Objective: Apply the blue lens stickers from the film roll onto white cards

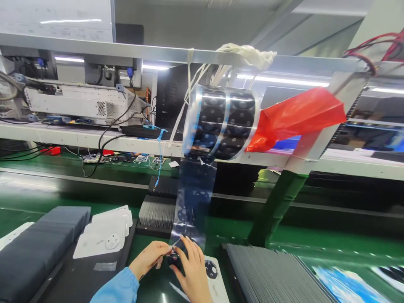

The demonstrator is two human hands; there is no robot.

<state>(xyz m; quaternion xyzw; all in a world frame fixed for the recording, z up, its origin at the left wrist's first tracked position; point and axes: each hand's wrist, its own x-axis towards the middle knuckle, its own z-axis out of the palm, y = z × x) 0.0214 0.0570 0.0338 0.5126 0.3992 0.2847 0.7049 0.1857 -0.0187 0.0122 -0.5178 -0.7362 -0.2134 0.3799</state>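
A clear film strip point(195, 198) with dark round stickers hangs from a large roll point(224, 122) tied to the rail above. At the strip's lower end, my left hand point(152, 257) pinches its left edge between thumb and fingers. My right hand point(193, 267) curls over the same end from the right, its fingers and thumb around a dark sticker; the exact contact is partly hidden. Beside and partly behind my right hand lies a white phone back cover point(217, 281) with a black round camera area.
Stacked white covers point(109, 235) lie on a black tray at left, beside a long dark grey stack point(50, 248). Grey sheets fill a rack point(158, 211) behind my hands and another point(271, 269) at right. Red plastic point(299, 118) hangs from the roll; a green-wrapped post point(277, 206) stands at right.
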